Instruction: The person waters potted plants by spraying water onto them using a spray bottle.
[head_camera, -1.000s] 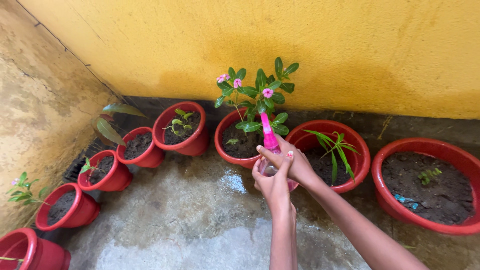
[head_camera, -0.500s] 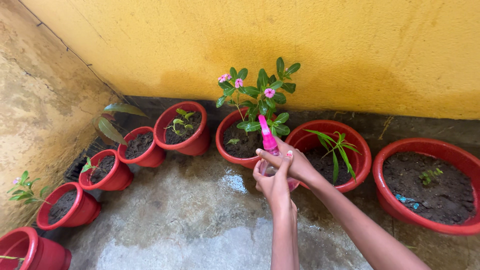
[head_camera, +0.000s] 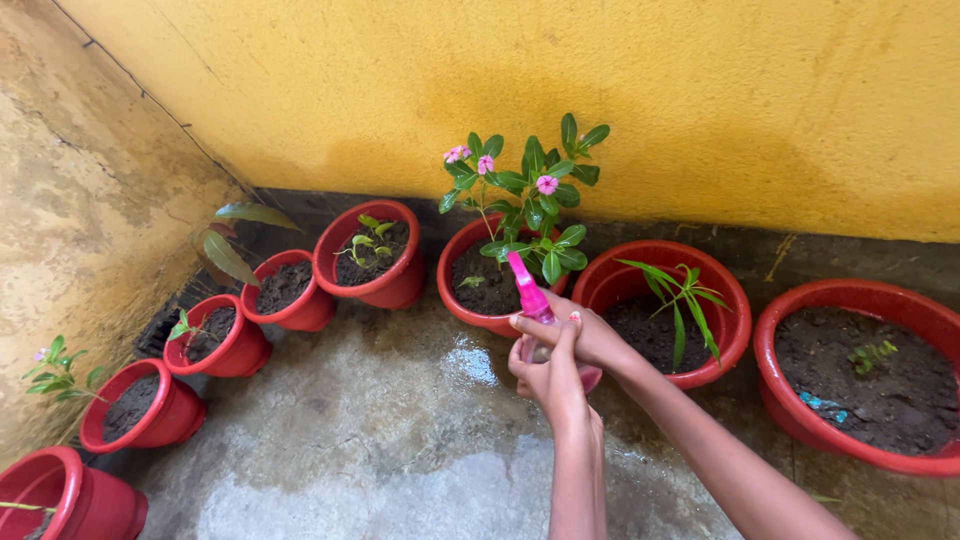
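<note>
A: Head view. What do the two hands hold?

B: Both close on one pink spray bottle (head_camera: 532, 300). The right hand (head_camera: 590, 335) wraps the bottle's upper part, its grip clamped on it, with one finger lying across the front just below the pink nozzle. The left hand (head_camera: 548, 375) clasps the lower body from beneath, its grip also clamped on the bottle.

A: Where does the bottle stand relative to the flowering pot?

B: It is held upright just in front of the near rim of the flowering pot (head_camera: 470, 315), a red pot of dark soil. The nozzle points toward the plant (head_camera: 530, 200), which bears green leaves and small pink flowers.

A: What lies around that pot?

B: Just right of it sits a red pot with a thin-leaved shoot (head_camera: 680, 300); farther right, a wide red pot (head_camera: 860, 370) holds soil and a tiny seedling. Just left of it a red pot with a small sprout (head_camera: 372, 252) stands, and beyond that a row of smaller red pots (head_camera: 215, 335) runs along the side wall. Behind the flowering pot rises a yellow wall (head_camera: 700, 100). In front of it the concrete floor (head_camera: 380, 440) is wet.
</note>
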